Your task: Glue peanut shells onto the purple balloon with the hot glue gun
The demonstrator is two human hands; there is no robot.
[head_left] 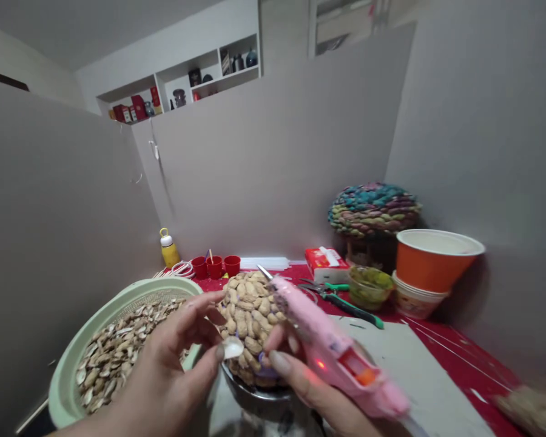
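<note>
Left fingers (220, 353): nearly closed, light pinch on a pale shell piece (233, 348) just in front of the peanut-covered ball (252, 312). Right hand (316, 391): wrapped round the pink glue gun (332, 343), thumb and index tips slightly apart at the ball's near right side; rest of that grip hidden. Gun's red light is on, nozzle (264, 272) by the ball's top, aimed away from the shell.

Handling, my read: hold the shell by its rim, inside face free, light squeeze since it likely cracks. Treat the nozzle as hot, keep it off both hands.

Ball sits in a metal bowl (259, 397); steady it there so it doesn't roll. Shell basket (66, 364) left of the ball, red cups (214, 267) behind left, green-handled pliers (355, 311) right.
</note>
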